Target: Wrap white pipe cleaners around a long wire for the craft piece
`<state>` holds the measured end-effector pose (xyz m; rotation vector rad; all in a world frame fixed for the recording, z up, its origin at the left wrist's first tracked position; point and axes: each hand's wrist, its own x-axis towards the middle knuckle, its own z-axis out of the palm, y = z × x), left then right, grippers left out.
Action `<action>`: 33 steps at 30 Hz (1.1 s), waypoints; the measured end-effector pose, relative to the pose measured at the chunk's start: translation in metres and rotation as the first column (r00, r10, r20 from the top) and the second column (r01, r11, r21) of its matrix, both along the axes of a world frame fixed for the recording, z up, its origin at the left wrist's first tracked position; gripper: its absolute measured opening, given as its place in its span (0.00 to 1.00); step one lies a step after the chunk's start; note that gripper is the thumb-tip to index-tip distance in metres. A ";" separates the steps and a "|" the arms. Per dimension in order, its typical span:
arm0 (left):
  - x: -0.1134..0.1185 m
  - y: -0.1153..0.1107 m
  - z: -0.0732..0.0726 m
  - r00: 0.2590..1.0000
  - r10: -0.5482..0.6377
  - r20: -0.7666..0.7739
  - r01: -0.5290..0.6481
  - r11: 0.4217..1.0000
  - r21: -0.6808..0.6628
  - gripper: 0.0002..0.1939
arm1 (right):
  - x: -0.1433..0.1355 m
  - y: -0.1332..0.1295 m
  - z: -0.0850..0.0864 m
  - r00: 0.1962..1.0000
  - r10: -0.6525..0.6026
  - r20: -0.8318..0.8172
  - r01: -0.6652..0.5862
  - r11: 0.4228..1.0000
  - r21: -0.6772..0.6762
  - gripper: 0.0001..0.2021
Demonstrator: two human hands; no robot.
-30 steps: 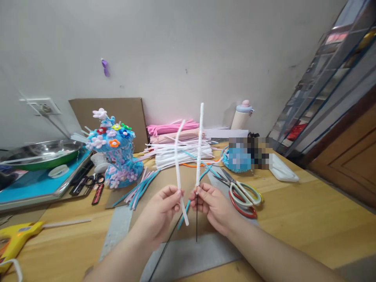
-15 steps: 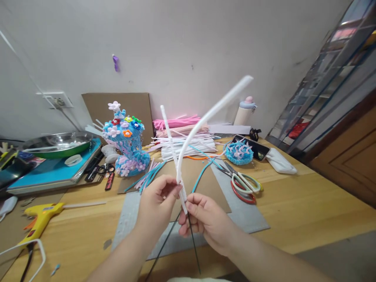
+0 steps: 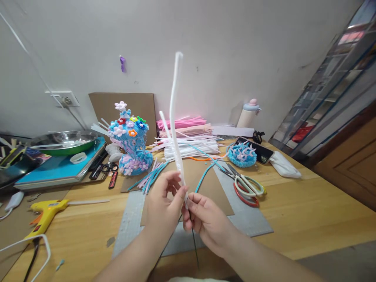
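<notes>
A long white pipe cleaner (image 3: 172, 102) rises from between my hands, and its upper part bends slightly. Alongside it leans a shorter white pipe cleaner (image 3: 165, 122); lower down the two lie together. My left hand (image 3: 164, 205) pinches the long one between thumb and fingers. Just below, my right hand (image 3: 210, 221) grips the bottom end of the white strands, where a thin dark green wire (image 3: 195, 247) comes out and hangs down. The fingers hide the join. Beneath the hands lie a cardboard sheet (image 3: 214, 188) and a grey mat (image 3: 249, 223).
Left stand a blue flower-covered pipe-cleaner model (image 3: 129, 135), a yellow glue gun (image 3: 48, 215) and a metal bowl (image 3: 64, 143). Behind are bundles of white (image 3: 190, 149) and pink pipe cleaners (image 3: 188, 122). Scissors (image 3: 248, 186), a blue pipe-cleaner piece (image 3: 242, 154) and a phone (image 3: 263, 152) lie right.
The long white pipe cleaner has swung from leaning right to nearly upright, close beside the shorter one. My left hand has moved slightly right, nearer my right hand. The view has shifted slightly.
</notes>
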<state>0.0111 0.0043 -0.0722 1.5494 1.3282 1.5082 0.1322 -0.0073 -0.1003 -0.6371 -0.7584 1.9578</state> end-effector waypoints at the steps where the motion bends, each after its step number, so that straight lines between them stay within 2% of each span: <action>1: 0.001 0.000 -0.001 0.997 0.023 0.071 -0.021 1.000 -0.022 0.13 | 0.000 0.002 0.000 1.000 -0.024 -0.009 0.024 1.000 0.005 0.13; 3: 0.004 0.001 -0.005 0.981 0.034 0.193 -0.014 0.994 -0.104 0.13 | 0.000 0.008 0.000 0.995 -0.100 -0.009 0.100 0.995 0.024 0.11; 4: 0.005 0.001 -0.007 0.972 0.007 0.234 0.031 0.987 -0.160 0.12 | 0.000 0.010 0.000 0.990 -0.139 -0.007 0.140 0.989 0.039 0.11; 7: 0.007 0.002 -0.013 0.924 -0.093 0.370 0.227 0.914 -0.337 0.14 | -0.002 0.016 -0.001 0.975 -0.222 -0.002 0.222 0.972 0.071 0.11; 11: 0.007 0.002 -0.016 0.869 -0.094 0.485 0.338 0.830 -0.444 0.17 | -0.007 0.018 -0.008 0.958 -0.285 0.018 0.284 0.958 0.046 0.14; 15: 0.005 0.002 -0.017 0.850 -0.069 0.522 0.363 0.796 -0.485 0.18 | -0.011 0.018 -0.016 0.944 -0.327 0.046 0.326 0.945 0.028 0.16; 19: 0.003 0.002 -0.021 0.831 -0.047 0.554 0.373 0.785 -0.495 0.18 | -0.013 0.019 -0.020 0.950 -0.306 0.055 0.304 0.952 0.046 0.14; 27: -0.005 0.004 -0.024 0.790 -0.086 0.608 0.469 0.722 -0.508 0.20 | -0.007 0.019 -0.025 0.968 -0.247 0.034 0.239 0.957 0.162 0.06; 31: -0.007 0.004 -0.023 0.751 -0.127 0.648 0.546 0.672 -0.501 0.19 | 0.000 0.022 -0.024 0.954 -0.280 0.103 0.248 0.936 0.248 0.04; 33: -0.007 0.005 -0.024 0.743 -0.131 0.656 0.551 0.677 -0.489 0.19 | 0.002 0.024 -0.021 0.943 -0.290 0.162 0.233 0.925 0.300 0.05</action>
